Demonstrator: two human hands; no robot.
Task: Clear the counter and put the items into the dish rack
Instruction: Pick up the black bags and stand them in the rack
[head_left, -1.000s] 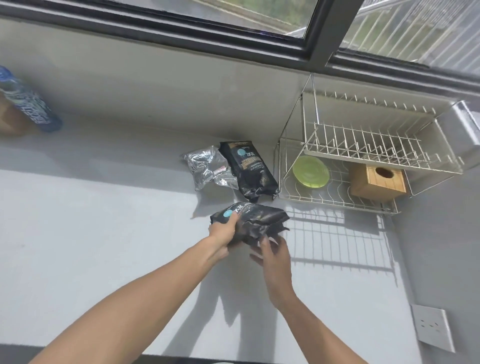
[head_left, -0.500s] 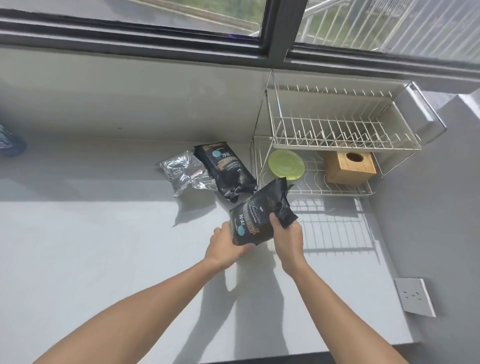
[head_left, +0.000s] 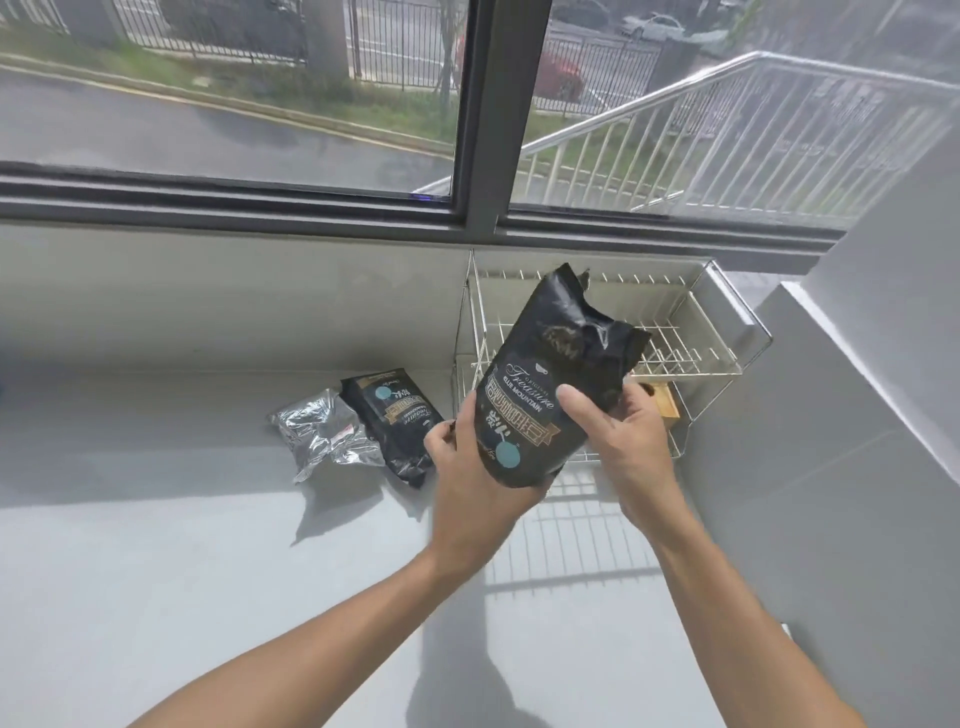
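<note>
On the grey worktop (head_left: 156, 545) the two-tier wire dish rack (head_left: 727, 332) stands in the right corner. A black coffee bag (head_left: 545, 395) is mid-transfer, held upright in the air in front of it. The left hand (head_left: 467, 483) cups its base; the right hand (head_left: 628, 447) has its grip closed on the side. Next comes lowering it into a tier. A second coffee bag (head_left: 395, 421) and a silver foil pouch (head_left: 322, 431) wait. Half a second ago the bag was lower and nearer.
</note>
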